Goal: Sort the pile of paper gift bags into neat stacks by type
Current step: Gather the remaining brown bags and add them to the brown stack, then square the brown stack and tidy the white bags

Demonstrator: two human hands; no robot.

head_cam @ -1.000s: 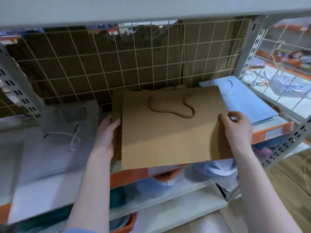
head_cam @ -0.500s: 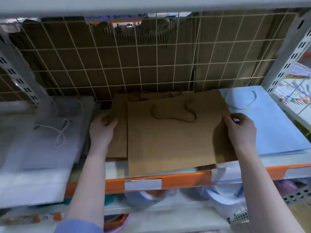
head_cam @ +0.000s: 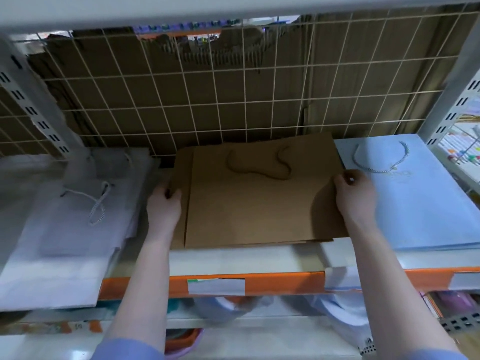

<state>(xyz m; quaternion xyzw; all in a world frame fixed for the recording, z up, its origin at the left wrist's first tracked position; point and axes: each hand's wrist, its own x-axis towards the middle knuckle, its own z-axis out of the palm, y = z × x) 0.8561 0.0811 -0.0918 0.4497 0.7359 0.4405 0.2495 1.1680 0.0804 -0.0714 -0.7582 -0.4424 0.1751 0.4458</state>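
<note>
Brown kraft paper gift bags lie flat in a stack at the middle of the shelf, the top bag's twisted brown cord handle resting on its face toward the far side. The left hand holds the stack's left edge, its grip curled onto the lower bags that stick out to the left. The right hand holds the right edge of the top bag, fingers curled over it with the thumb on top. Just left of the brown stack lies a loose heap of white paper gift bags with white cord handles. Just right lies a tidy stack of light blue paper gift bags with a pale twisted cord. A cream wire grid backed by brown cardboard stands at the far side. An orange shelf front edge carries a white label.
</note>
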